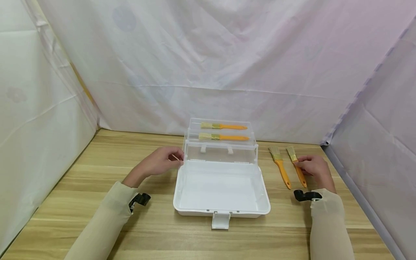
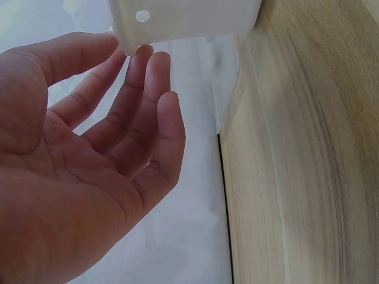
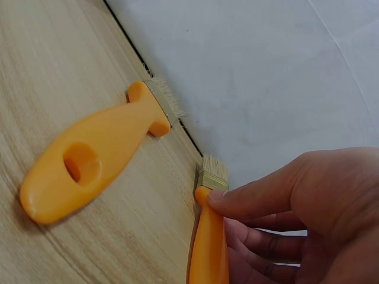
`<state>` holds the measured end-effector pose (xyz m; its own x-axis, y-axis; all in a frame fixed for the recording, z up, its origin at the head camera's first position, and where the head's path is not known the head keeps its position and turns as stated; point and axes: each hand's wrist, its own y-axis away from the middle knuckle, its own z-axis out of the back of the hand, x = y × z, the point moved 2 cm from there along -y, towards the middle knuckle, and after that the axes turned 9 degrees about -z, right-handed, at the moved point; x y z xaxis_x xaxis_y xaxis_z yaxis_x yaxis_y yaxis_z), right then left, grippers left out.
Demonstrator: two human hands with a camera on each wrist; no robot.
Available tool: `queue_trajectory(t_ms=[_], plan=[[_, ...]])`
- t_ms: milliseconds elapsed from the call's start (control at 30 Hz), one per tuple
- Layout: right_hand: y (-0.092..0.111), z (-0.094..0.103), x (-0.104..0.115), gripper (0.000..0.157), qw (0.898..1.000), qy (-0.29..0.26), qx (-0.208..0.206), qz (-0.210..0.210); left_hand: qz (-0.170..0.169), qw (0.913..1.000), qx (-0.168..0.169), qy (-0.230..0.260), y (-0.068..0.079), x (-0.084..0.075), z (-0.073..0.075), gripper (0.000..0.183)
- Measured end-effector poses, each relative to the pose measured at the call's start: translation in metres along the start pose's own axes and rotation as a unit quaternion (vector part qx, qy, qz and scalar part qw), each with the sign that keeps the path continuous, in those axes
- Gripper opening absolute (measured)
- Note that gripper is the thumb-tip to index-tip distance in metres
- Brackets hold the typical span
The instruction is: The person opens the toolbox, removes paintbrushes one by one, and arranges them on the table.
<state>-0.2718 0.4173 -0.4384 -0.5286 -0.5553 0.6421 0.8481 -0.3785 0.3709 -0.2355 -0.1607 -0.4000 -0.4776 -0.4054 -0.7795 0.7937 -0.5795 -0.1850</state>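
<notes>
Pinched between thumb and fingers of the right hand [image 1: 314, 166], close to the metal band: the outer paintbrush [image 1: 300, 176], toward the back right corner of the worktop [image 1: 156, 231]. Smooth orange handle, slim and tapering; dull brassy band; short, pale, straw-like bristles. Extended from the front edge in a beige sleeve [image 1: 329, 220], with the hand bent leftward and the thumb laid flat on the brush. Bristles aimed at the back edge, slightly left; long axis mostly front to back.

Just left, nearly parallel, a similar paintbrush [image 1: 284, 172] lying flat. Farther left, midway between the side edges, an open box [image 1: 224, 193] of glossy white plastic with rounded corners, latch [image 1: 221, 220] facing the front edge. Behind, clear stepped trays [image 1: 216, 154] with two more paintbrushes [image 1: 232, 138], bristles leftward. Lightly pinched at the box's rear left by the left hand [image 1: 164, 159], other fingers loosely bent.
</notes>
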Motion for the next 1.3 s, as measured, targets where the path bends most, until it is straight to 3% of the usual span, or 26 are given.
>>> queue_trajectory(t_ms=[1300], plan=[[-0.0024, 0.0016, -0.0024, 0.041, 1.000, -0.006, -0.008, -0.013, 0.003, 1.0000, 0.000, 0.005, 0.0000, 0.0016, -0.0006, 0.006]])
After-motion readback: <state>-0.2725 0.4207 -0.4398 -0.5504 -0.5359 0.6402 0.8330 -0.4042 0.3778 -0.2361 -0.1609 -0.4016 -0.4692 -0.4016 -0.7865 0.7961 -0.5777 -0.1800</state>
